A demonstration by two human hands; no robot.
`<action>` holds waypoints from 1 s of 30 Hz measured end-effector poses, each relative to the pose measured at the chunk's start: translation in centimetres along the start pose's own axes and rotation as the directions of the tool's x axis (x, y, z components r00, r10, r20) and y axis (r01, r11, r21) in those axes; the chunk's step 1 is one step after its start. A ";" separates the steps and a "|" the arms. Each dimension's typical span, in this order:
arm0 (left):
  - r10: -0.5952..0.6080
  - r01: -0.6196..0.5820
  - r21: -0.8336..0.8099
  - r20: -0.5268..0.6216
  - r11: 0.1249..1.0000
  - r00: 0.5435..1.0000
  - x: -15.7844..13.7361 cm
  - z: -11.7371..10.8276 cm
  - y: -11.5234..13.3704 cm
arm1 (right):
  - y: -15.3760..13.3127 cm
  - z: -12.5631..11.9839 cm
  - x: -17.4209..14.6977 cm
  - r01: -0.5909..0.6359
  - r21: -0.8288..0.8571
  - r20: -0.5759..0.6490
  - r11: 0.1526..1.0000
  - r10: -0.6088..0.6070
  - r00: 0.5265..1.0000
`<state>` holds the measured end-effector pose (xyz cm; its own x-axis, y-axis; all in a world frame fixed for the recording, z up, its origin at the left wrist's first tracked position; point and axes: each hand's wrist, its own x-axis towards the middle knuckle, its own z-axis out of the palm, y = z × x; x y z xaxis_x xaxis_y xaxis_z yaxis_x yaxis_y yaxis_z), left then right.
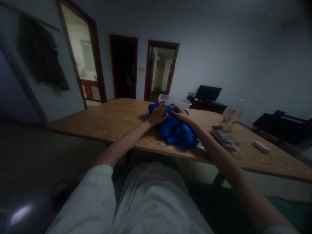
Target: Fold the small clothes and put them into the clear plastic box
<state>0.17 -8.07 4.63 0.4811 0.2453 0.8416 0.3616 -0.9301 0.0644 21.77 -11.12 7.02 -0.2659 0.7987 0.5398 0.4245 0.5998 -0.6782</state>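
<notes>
A crumpled heap of shiny blue cloth (pixel 176 130) lies on the wooden table (pixel 117 120) in front of me, its near folds close to the front edge. My left hand (pixel 159 113) rests on the upper left of the heap, with its fingers curled into the fabric. From the right, my right hand (pixel 179 113) grips the same cloth, its fingertips a short way from the left ones. Part of the fabric bulges up between the two hands. Some of the fingertips are hidden in the folds.
Just behind the cloth stands a clear plastic bin (pixel 175 100). To the right are a patterned translucent bottle (pixel 232 113), a dark flat item like a notebook (pixel 224 136) and a small white case (pixel 261 147). A monitor (pixel 208 93) stands beyond the table.
</notes>
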 end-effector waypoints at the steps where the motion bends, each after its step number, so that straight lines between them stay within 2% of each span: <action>1: 0.001 -0.001 0.012 -0.004 1.000 1.000 0.0 0.0 -0.1 | 0.1 0.0 0.0 -0.012 0.013 -0.006 1.000 0.012 1.000; 6: 0.017 -0.018 0.055 0.020 0.998 1.000 0.1 -0.3 0.4 | 0.6 -0.2 0.2 -0.043 0.018 -0.020 0.999 0.043 0.999; 10: 0.040 -0.038 0.048 -0.026 0.998 0.999 0.4 -0.8 1.1 | 0.4 -0.1 0.6 -0.035 -0.004 -0.071 0.999 0.035 0.997; 14: 0.048 -0.046 0.058 -0.041 0.997 0.998 0.5 -0.6 1.0 | 0.1 -0.1 0.7 -0.031 -0.009 -0.069 0.999 0.030 0.997; 19: 0.097 -0.096 0.071 -0.012 0.993 0.995 0.4 -0.1 0.4 | 0.6 -0.5 0.7 -0.044 -0.031 -0.086 0.999 0.041 0.995; 30: 0.091 -0.092 0.024 0.037 0.995 0.995 0.4 -0.1 -0.1 | 0.7 -0.2 0.7 -0.051 -0.074 -0.120 0.996 0.042 0.992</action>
<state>0.27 -7.92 5.02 0.5412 0.1693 0.8237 0.3350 -0.9418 -0.0266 22.08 -10.19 7.05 -0.1421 0.8115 0.5668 0.5007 0.5529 -0.6660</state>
